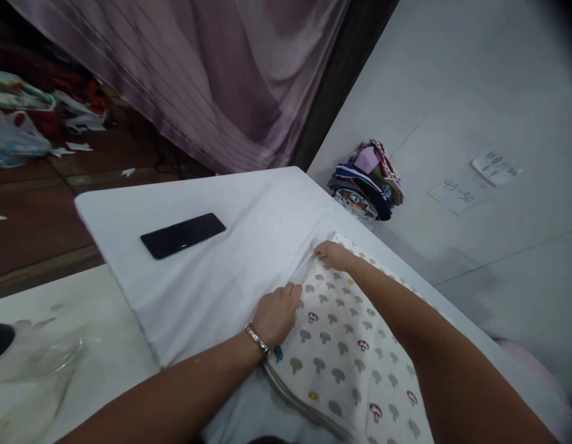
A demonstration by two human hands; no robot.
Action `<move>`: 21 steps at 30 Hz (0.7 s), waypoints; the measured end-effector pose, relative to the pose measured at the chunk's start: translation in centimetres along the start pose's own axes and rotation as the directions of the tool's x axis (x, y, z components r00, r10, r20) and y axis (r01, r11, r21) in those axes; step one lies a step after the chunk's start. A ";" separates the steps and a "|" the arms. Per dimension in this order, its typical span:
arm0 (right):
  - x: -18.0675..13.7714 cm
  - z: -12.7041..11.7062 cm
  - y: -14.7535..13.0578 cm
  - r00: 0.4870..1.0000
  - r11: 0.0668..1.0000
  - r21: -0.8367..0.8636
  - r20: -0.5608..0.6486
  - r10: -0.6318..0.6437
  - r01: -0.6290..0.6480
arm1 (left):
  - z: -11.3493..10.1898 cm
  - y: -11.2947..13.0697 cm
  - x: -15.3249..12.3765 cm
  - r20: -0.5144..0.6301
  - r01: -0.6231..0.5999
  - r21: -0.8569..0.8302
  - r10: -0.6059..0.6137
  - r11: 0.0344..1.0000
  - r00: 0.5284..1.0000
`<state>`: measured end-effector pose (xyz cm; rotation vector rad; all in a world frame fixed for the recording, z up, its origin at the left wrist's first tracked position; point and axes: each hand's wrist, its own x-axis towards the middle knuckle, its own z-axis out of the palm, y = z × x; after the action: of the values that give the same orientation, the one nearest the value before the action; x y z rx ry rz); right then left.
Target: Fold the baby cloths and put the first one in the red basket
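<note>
A folded white cloth printed with grey and red mushrooms (351, 357) lies on a white-covered table (249, 209). My left hand (279, 314), with a metal bracelet on the wrist, is closed in a loose fist and presses on the cloth's left folded edge. My right hand (330, 254) rests further along the same edge near its far corner, fingers curled down on the layered hem. Both forearms reach in from the bottom of the view.
A black phone (183, 235) lies face up on the table's far left part. A pile of folded coloured clothes (367, 182) sits on the floor beyond the table. Paper notes (495, 166) lie on the floor. A purple curtain (198, 80) hangs behind.
</note>
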<state>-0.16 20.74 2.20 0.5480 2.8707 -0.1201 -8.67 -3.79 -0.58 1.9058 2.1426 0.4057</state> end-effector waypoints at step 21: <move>-2.7 0.7 1.1 0.956 0.956 0.110 -0.142 -0.257 0.273 | 0.0 -0.2 0.1 0.020 0.008 -0.012 -0.008 1.000 1.000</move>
<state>2.87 20.71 2.12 0.1922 3.0636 -0.3261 -8.85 -3.72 -0.66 1.8864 2.1300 0.3957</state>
